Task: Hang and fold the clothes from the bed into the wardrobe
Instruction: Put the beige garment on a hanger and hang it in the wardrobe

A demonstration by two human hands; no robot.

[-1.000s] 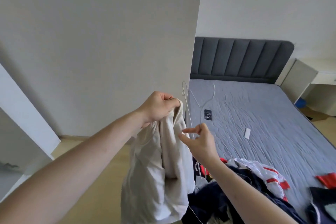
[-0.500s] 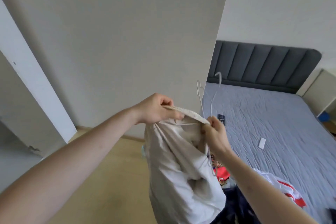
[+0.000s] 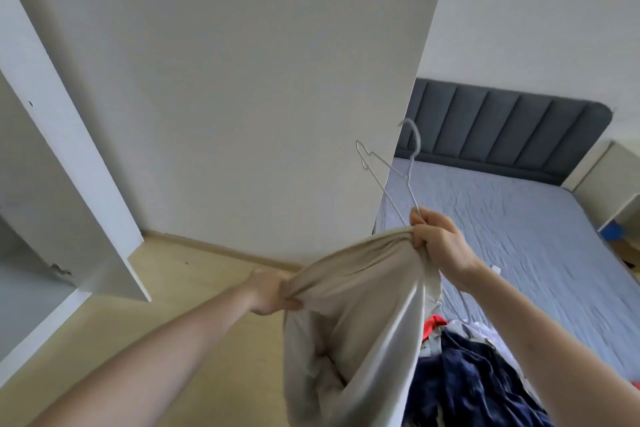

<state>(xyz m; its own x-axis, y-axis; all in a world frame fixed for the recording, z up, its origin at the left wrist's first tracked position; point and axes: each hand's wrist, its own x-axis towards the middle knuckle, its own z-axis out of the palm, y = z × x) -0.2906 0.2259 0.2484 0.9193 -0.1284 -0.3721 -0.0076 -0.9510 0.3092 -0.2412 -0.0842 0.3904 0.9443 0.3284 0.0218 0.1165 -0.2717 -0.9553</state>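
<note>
Hanger [image 3: 398, 177] lower half inside the beige garment [image 3: 349, 305]; left fingers buried in its folds.

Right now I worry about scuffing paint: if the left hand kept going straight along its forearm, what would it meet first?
Probably the white wall panel beyond the left hand, which grips the beige garment; depth is unclear.
</note>
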